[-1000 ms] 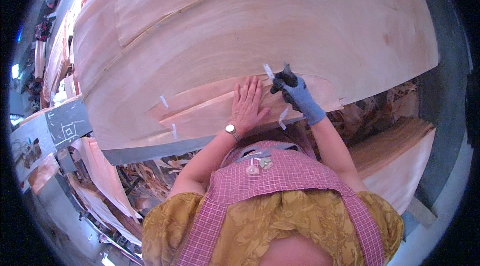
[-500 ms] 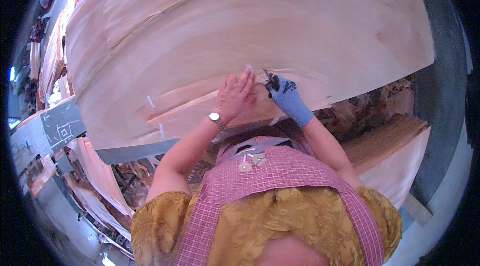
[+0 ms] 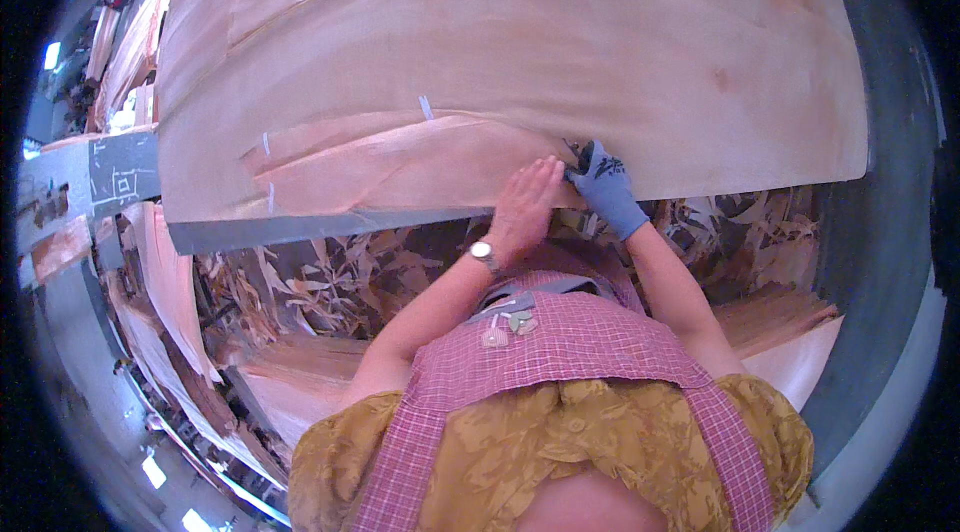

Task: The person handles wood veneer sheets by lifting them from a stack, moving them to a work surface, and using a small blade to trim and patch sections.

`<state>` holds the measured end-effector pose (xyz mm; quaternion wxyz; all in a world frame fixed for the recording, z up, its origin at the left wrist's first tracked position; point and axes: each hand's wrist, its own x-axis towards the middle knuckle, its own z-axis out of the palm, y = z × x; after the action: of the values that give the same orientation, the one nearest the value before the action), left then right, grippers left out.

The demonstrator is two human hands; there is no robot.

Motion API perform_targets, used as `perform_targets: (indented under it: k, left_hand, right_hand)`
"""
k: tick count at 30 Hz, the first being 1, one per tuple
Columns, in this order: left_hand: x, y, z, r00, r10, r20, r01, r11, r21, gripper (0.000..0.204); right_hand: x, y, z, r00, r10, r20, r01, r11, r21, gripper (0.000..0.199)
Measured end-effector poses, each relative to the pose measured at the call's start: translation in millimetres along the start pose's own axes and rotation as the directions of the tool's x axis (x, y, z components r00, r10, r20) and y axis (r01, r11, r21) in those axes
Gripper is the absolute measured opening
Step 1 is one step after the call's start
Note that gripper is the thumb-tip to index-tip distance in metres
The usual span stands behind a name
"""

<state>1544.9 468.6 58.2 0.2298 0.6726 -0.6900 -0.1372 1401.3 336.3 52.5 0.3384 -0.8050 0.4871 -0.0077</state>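
My bare left hand (image 3: 526, 204), with a watch (image 3: 482, 251) at the wrist, lies flat with fingers stretched out. It presses on the right end of a pinkish wood veneer strip (image 3: 400, 167) at the near edge of a large veneer sheet (image 3: 560, 52). My right hand (image 3: 606, 190), in a blue and black glove, is closed around a small dark knife (image 3: 573, 146); its tip points up and left, and most of the handle is hidden by the glove. Both hands nearly touch. Short white tape pieces (image 3: 426, 108) stick to the sheet and strip.
The sheet lies on a grey table (image 3: 300, 231). Under its near edge are heaped veneer scraps (image 3: 340, 277). Stacked veneer (image 3: 770, 322) lies low at the right, and more long sheets (image 3: 170, 282) stand at the left. A grey board with white marks (image 3: 125, 172) is beyond them.
Both hands have moved right and nearer to my body along the strip. The tape piece that was under my left fingertips now lies uncovered. The view has shifted, showing more scraps.
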Motion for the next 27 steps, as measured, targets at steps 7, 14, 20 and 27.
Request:
perform_targets:
  k: [7,14,20,27]
  left_hand:
    - [2.8,46.2,16.9,0.964,-0.186,0.19,0.125,0.947,0.297,0.089]
    - [0.6,47.9,12.6,0.989,-0.108,0.1,0.084,0.973,0.213,0.081]
    - [20.3,3.0,-10.3,0.957,-0.2,-0.211,0.205,0.979,0.001,0.055]
    - [91.7,-72.0,-51.9,0.775,-0.461,-0.432,0.547,0.832,0.095,0.069]
  right_hand:
    - [-28.9,44.1,-1.0,0.993,-0.01,0.114,-0.024,0.957,0.288,0.039]
    - [-92.7,70.8,-5.3,0.998,-0.047,0.035,0.031,0.932,0.362,0.027]
    - [-103.6,-18.7,-49.7,0.869,-0.331,0.368,-0.126,0.571,0.811,0.031]
    - [-93.9,-157.6,-29.2,0.812,-0.574,0.11,0.442,0.726,0.526,0.029]
